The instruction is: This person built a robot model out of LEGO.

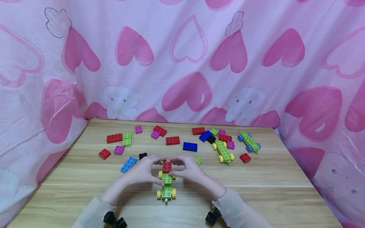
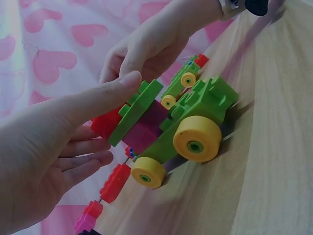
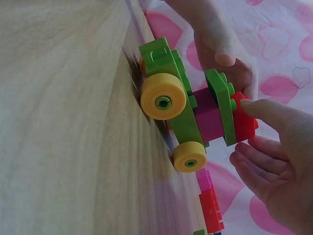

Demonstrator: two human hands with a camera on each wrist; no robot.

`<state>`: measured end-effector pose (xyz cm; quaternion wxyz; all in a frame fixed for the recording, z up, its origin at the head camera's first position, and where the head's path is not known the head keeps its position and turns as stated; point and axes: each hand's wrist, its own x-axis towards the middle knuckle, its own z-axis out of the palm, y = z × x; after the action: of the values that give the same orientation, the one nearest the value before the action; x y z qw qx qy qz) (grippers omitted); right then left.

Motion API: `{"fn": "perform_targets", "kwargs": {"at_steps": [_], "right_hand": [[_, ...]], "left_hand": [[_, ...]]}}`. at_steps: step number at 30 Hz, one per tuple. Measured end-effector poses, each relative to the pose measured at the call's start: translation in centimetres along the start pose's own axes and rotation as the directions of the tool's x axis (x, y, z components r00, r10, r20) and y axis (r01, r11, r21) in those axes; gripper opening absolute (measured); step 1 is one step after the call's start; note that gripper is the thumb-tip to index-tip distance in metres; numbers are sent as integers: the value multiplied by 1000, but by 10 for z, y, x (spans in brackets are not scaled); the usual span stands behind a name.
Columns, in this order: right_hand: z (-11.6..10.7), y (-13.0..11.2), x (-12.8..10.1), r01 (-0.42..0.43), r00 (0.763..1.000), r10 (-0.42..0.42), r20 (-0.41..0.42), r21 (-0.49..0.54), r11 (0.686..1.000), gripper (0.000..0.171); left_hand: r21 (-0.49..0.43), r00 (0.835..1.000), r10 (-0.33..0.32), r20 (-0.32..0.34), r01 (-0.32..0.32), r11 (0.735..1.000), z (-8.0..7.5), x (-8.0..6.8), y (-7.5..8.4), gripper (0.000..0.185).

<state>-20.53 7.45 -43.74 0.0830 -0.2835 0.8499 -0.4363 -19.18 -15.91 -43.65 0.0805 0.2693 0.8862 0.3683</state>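
Note:
A green toy car (image 1: 166,187) with yellow wheels stands on the wooden table (image 1: 256,190) near its front edge. A magenta brick (image 2: 146,129), a green plate (image 2: 134,110) and a red brick (image 1: 167,166) are stacked on the car's far end. My left hand (image 1: 148,171) holds that stack from the left, with the thumb lying on the green plate and the fingers behind the red brick. From the right, my right hand (image 1: 185,171) pinches the red brick (image 3: 244,122), its thumb on the brick's edge. The fingertips of both hands meet beyond the brick.
Loose bricks lie across the table's far half: red (image 1: 114,138), a blue one (image 1: 189,146), a light blue plate (image 1: 128,164), magenta, green and black. Two more green cars (image 1: 223,151) (image 1: 249,142) stand at the right. Pink heart cloth (image 1: 182,63) walls the back and sides.

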Motion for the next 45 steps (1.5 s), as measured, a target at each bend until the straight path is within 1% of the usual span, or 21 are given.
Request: {"fn": "perform_targets", "kwargs": {"at_steps": [2, 4, 7, 11, 16, 23, 28, 33, 36, 40, 45], "right_hand": [[0, 0, -1, -12, 1000, 12, 0, 6, 1000, 45], [0, 1, -1, -15, 1000, 15, -1, 5, 1000, 44], [0, 1, -1, -2, 1000, 2, -1, -6, 1000, 42], [2, 1, 0, 16, 1000, -16, 2, -8, 1000, 41], [3, 0, 1, -4, 1000, 4, 2, -2, 1000, 41], [4, 0, 2, -24, 1000, 24, 9, 5, 1000, 38], [4, -1, 4, -40, 999, 40, 8, -9, 999, 37], [1, -3, 10, -27, 1000, 27, -10, -20, 999, 37], [0, -3, 15, -42, 999, 42, -10, -11, 999, 39], [-2, -1, 24, -62, 998, 62, -7, 5, 998, 40], [-2, 1, 35, -53, 998, 53, -19, 11, 999, 39]], "left_hand": [[-8, 1000, -12, 7, 12, 1000, 0, 0, 2, 87], [-2, 1000, -10, 9, 10, 1000, 1, 0, 2, 86], [21, 1000, 2, 5, -2, 1000, 1, -1, 3, 85], [22, 1000, 6, 7, -6, 1000, 1, -1, 4, 86], [12, 1000, 2, 15, -2, 1000, 1, -2, 6, 83], [42, 1000, 11, 3, -11, 999, 2, -1, 7, 75], [54, 1000, 3, 4, -3, 999, 2, 0, 6, 75], [56, 1000, 12, -4, -12, 998, -3, 5, 5, 75], [47, 1000, 27, -8, -26, 999, -8, 9, 4, 76], [48, 999, 40, -4, -40, 998, -12, 15, -1, 76], [35, 999, 49, -14, -48, 998, -17, 20, -9, 75]]}}
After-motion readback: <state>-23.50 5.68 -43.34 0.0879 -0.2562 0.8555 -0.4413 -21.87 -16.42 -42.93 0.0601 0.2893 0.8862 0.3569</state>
